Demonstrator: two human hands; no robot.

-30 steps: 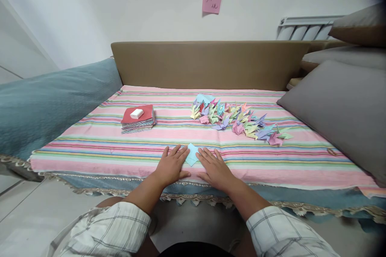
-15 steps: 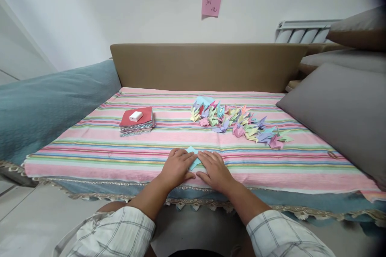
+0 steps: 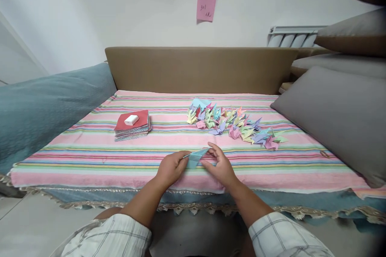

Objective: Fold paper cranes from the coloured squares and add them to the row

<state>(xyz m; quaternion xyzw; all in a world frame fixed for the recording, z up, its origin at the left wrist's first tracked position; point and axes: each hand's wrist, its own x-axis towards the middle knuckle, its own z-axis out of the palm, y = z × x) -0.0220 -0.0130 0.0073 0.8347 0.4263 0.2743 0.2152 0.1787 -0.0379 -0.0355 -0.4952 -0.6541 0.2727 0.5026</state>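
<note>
A small folded piece of light blue origami paper (image 3: pixel 195 159) is raised a little off the striped cloth, tilted, between my two hands. My left hand (image 3: pixel 171 170) pinches its left edge between thumb and fingers. At the paper's right corner, my right hand (image 3: pixel 222 167) has its fingertips on it, with the thumb spread lower down. Beyond the hands lies a cluster of folded paper cranes (image 3: pixel 232 124) in many pastel colours. Behind the cranes rests a larger light blue paper (image 3: pixel 201 103).
To the left, a stack of paper squares (image 3: pixel 132 131) with a red top sheet carries a white block (image 3: pixel 131 120). A grey cushion (image 3: pixel 325 124) borders the right side. The brown backrest (image 3: pixel 196 70) stands at the back, and a blue armrest (image 3: pixel 54 104) at the left.
Both hands were flat on the blue paper, pressing it against the cloth. Now they have lifted it and hold it tilted by its sides. The view has shifted slightly.
</note>
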